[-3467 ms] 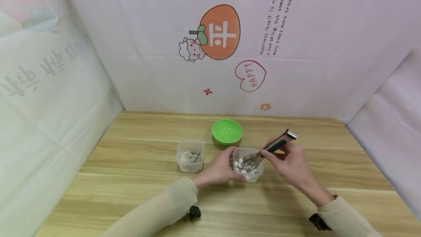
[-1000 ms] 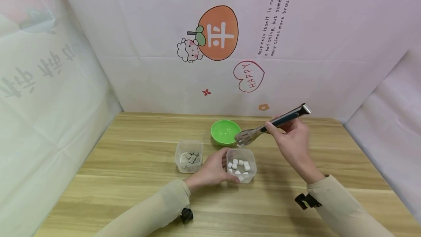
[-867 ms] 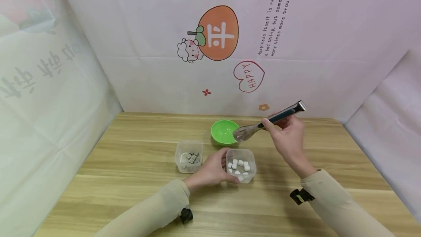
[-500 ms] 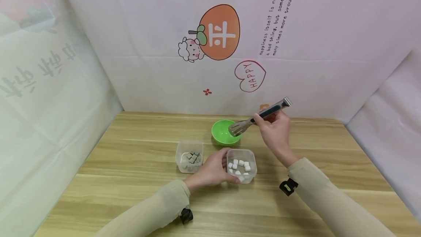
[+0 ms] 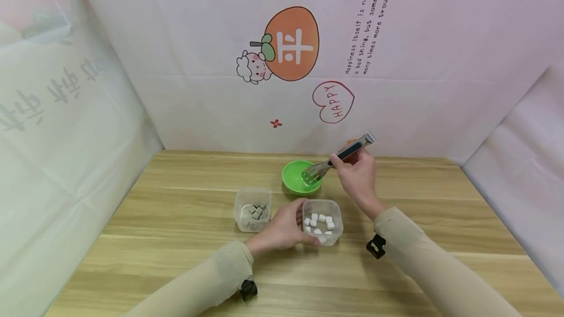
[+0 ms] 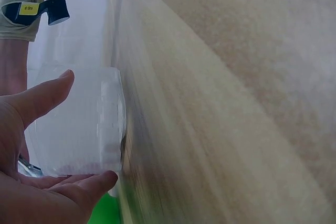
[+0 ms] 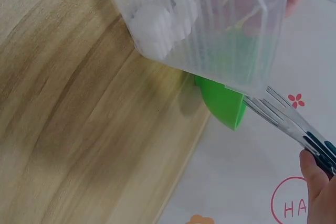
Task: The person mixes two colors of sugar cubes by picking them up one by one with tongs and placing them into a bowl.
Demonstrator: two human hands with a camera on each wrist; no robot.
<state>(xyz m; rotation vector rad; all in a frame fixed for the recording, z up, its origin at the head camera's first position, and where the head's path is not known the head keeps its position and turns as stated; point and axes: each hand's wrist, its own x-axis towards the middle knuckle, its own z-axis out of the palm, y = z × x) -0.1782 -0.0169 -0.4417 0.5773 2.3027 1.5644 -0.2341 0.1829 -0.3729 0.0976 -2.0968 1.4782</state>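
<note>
My left hand [image 5: 284,226] grips a clear plastic container [image 5: 315,205] standing on the table, thumb at its near side and fingers round its left. Several white cubes [image 5: 330,225] lie inside it. In the left wrist view the thumb and fingers [image 6: 94,184] span the container's walls. My right hand [image 5: 359,175] holds metal serving tongs [image 5: 351,149] by their dark-inlaid handle, tilted down to the left. The slotted tong heads are over the inside of a green bowl [image 5: 291,176], with a pale spot at their tips; I cannot tell whether they pinch a cube.
Left of my left hand stands a second clear container [image 5: 253,193] with several grey cubes [image 5: 257,213]. The wood-grain table [image 5: 185,238] meets a printed cloth wall [image 5: 211,111] right behind the bowl. Pale cloth also hangs on both sides.
The tongs have risen out of the white-cube container, moved back and left, and dipped into the green bowl. The left hand and its container have shifted slightly left.
</note>
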